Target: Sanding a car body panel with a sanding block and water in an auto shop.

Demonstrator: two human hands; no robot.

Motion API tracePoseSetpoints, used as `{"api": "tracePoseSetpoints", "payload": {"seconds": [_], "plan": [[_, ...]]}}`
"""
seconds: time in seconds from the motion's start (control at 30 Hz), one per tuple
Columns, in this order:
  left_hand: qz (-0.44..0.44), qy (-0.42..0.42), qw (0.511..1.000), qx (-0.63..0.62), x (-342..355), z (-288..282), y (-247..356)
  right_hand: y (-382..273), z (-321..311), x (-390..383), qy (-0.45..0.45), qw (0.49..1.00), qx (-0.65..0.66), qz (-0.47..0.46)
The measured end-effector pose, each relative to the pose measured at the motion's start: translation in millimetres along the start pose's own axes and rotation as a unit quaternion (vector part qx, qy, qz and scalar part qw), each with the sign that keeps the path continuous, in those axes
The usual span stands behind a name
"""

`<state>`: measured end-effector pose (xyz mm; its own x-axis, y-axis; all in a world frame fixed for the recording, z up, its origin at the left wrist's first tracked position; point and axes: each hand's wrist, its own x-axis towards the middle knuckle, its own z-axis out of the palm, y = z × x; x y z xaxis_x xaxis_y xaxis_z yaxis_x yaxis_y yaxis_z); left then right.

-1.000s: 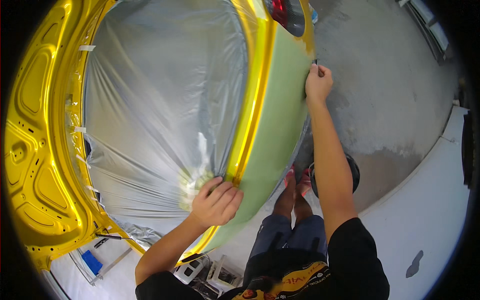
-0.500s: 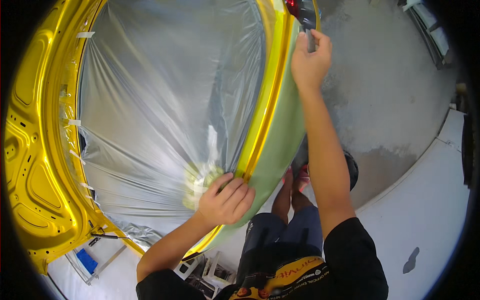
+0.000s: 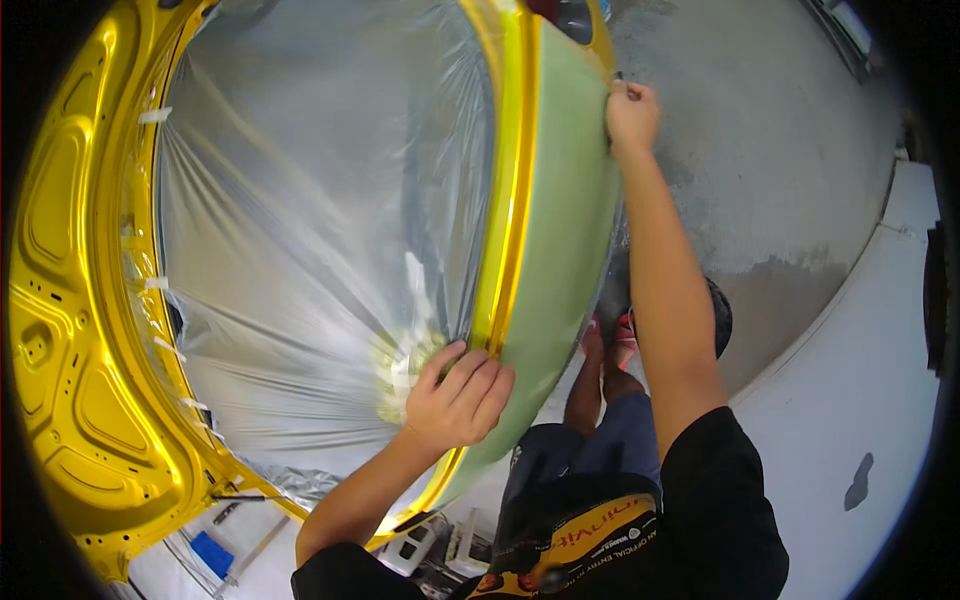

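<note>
A pale green masking sheet (image 3: 565,190) runs along the outer side of a yellow car body edge (image 3: 517,200). At its far right edge my right hand (image 3: 633,115) is closed in a pinch, apparently on the sheet's border; the fingertips are partly hidden. My left hand (image 3: 460,398) is bent over the yellow edge nearer to me, fingers side by side and curled round it. Beside that hand, clear plastic film (image 3: 300,220) covers the large opening, with a pale taped patch (image 3: 400,375) on it.
A raised yellow panel (image 3: 70,400) with cut-outs stands on the left. Strips of white tape (image 3: 155,284) hold the film's left border. A dark lamp (image 3: 575,20) sits at the top. On the right lies a large white panel (image 3: 850,400), beyond the grey floor (image 3: 760,150).
My right hand has moved slightly down and right from the lamp, closing into a tighter pinch. More of the green sheet shows, spread wider. My left hand stays on the yellow edge.
</note>
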<state>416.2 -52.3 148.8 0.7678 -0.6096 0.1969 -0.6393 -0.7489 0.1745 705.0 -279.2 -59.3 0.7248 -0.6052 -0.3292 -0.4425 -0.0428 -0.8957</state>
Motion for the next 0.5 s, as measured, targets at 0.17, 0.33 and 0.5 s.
{"api": "tracePoseSetpoints", "payload": {"seconds": [0.17, 0.33, 0.5], "plan": [[-0.012, -0.027, 0.999, 0.013, -13.1, -14.2, 2.4, -39.0, 15.8, -107.4, 0.053, 0.971, -0.014, -0.232], [0.031, -0.004, 1.0, 0.002, 2.8, 4.1, 7.1, 6.4, -3.8, 22.0, 0.025, 0.998, 0.038, -0.04], [-0.011, -0.046, 0.997, 0.053, -18.2, -11.3, -2.9, 24.2, -12.3, -149.3, 0.048, 0.972, 0.044, -0.226]]}}
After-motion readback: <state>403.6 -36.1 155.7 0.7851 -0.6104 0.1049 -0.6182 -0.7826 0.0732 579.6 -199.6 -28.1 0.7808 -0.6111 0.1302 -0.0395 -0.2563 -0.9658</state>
